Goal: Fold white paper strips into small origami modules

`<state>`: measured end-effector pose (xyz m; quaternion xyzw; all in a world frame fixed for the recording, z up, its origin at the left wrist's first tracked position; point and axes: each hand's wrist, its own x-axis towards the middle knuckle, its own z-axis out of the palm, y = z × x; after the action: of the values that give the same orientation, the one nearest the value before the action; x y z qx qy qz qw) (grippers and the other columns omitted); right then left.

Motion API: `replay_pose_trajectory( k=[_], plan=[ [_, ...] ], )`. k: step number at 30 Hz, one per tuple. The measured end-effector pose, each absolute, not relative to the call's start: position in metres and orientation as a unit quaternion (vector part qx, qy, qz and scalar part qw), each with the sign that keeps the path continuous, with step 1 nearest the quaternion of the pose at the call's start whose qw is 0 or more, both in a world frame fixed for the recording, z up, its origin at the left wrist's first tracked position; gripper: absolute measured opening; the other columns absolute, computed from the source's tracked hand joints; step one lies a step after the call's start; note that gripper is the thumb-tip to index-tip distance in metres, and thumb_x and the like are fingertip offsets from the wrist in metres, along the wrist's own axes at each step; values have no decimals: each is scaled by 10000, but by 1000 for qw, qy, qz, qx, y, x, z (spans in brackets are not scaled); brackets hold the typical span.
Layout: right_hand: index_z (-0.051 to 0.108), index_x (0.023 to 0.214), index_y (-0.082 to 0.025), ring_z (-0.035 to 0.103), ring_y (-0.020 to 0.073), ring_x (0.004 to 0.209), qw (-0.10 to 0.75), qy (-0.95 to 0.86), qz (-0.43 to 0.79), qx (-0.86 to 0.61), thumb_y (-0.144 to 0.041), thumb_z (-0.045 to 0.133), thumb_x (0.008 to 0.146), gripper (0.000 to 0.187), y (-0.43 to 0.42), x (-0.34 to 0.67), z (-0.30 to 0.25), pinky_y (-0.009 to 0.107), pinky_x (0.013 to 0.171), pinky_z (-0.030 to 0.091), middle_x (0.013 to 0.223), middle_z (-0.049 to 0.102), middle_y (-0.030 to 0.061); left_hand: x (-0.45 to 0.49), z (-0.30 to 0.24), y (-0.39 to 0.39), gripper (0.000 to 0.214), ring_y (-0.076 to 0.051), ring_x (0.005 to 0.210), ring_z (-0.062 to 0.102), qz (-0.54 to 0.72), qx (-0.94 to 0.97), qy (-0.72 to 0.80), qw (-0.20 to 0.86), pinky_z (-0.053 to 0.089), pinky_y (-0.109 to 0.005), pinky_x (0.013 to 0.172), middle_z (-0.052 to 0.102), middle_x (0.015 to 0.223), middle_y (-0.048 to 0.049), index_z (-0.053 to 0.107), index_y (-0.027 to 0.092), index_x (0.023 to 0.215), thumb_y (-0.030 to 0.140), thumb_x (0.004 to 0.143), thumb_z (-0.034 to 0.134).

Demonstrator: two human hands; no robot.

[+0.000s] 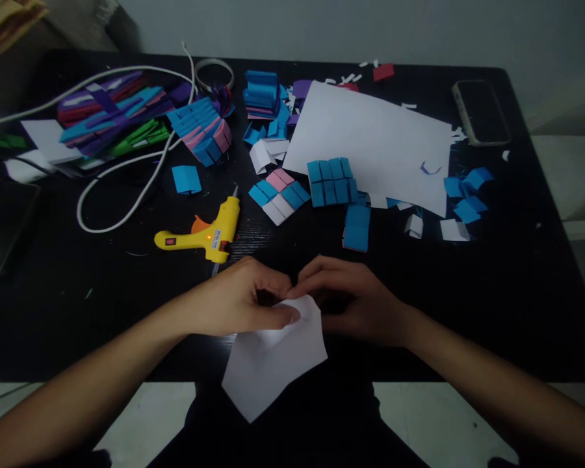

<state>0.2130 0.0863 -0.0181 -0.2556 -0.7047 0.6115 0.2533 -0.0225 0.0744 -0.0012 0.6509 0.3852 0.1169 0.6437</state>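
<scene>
Pinching the white paper (273, 364) at its far corner, left hand (234, 302) and right hand (355, 302) meet fingertip to fingertip, both grips closed on it; the sheet runs from there toward the body, overhanging the surface's (468, 312) near edge

Smooth matt white paper piece (273, 364) pinched by left hand (234, 302) and right hand (355, 300). Beyond left hand: glossy yellow plastic glue gun (209, 234). Under both: matt dark table (78, 292), faint wood grain. Beyond right hand: matt blue folded paper squares (332, 182).
</scene>
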Motion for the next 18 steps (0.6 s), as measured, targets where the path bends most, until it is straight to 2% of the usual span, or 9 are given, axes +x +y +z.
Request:
replay_pose_trajectory(
  k=[14,18],
  plan=[
    [776,1127,-264,678,114,832,253,-697,621,-254,-138,833,802,353,87,212,-19,223,710,619,1028,624,21,-17,-1,69,180,-87,576,473,95,606,437,658,329,-196,486,549,635,42,732,151,796,328,829,719],
    [774,1147,-265,679,112,834,249,-696,626,-248,-129,836,804,375,88,213,-20,212,717,610,1007,634,18,-16,-1,68,162,-91,584,478,98,614,435,651,357,-208,516,565,653,37,700,147,771,296,834,686]
  ],
)
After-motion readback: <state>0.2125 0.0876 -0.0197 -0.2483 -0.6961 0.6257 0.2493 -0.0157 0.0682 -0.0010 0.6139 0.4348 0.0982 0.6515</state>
